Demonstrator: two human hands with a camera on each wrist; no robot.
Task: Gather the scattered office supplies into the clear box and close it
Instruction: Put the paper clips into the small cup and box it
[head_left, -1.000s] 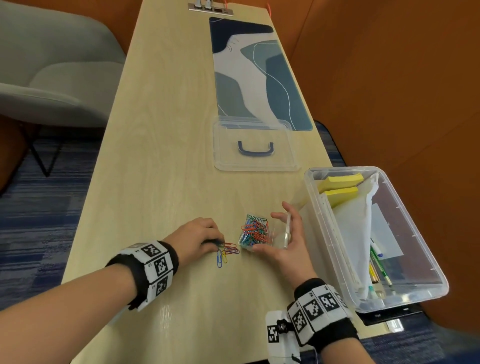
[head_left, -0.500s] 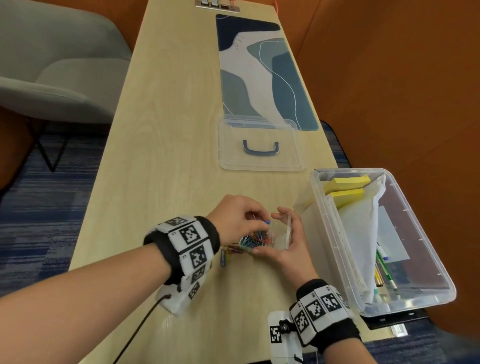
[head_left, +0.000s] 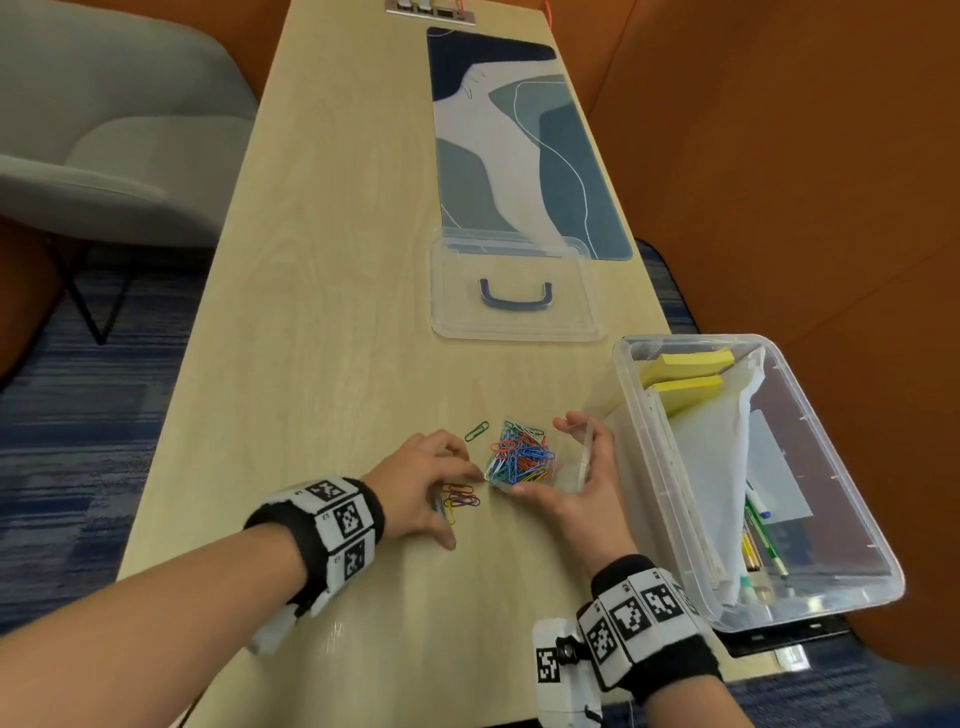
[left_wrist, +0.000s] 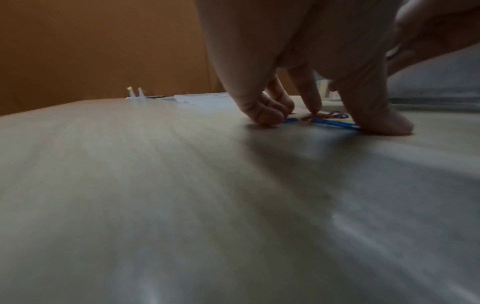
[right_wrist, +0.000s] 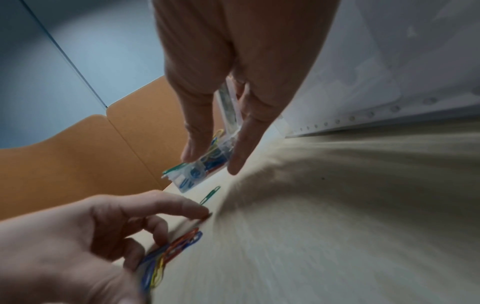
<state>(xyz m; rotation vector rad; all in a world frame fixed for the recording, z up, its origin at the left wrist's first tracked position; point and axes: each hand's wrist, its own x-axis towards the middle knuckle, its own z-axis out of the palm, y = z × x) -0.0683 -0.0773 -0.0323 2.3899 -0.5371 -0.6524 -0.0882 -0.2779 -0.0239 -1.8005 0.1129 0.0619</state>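
Note:
A small clear paper clip case (head_left: 519, 460) (right_wrist: 187, 181) full of coloured clips lies open on the table, and my right hand (head_left: 550, 467) (right_wrist: 211, 162) grips it, thumb at its near edge and fingers on its raised lid. Left of it lies a little heap of loose paper clips (head_left: 460, 499) (left_wrist: 332, 121) (right_wrist: 171, 248). My left hand (head_left: 431, 483) (left_wrist: 324, 121) is spread over the heap, fingertips and thumb pressing on the clips and table. One green clip (head_left: 476, 431) (right_wrist: 210, 194) lies alone beyond it. The big clear box (head_left: 631, 426) stands open at the right.
The big box holds yellow sticky notes (head_left: 685, 387), white paper and pens. Its clear lid with a blue handle (head_left: 514, 296) lies flat further back, overlapping a patterned desk mat (head_left: 524, 156). A grey armchair (head_left: 114, 145) stands left of the table.
My left hand went from the loose clips up to the case and has come back down onto the heap. A green clip now lies on the table beside the case.

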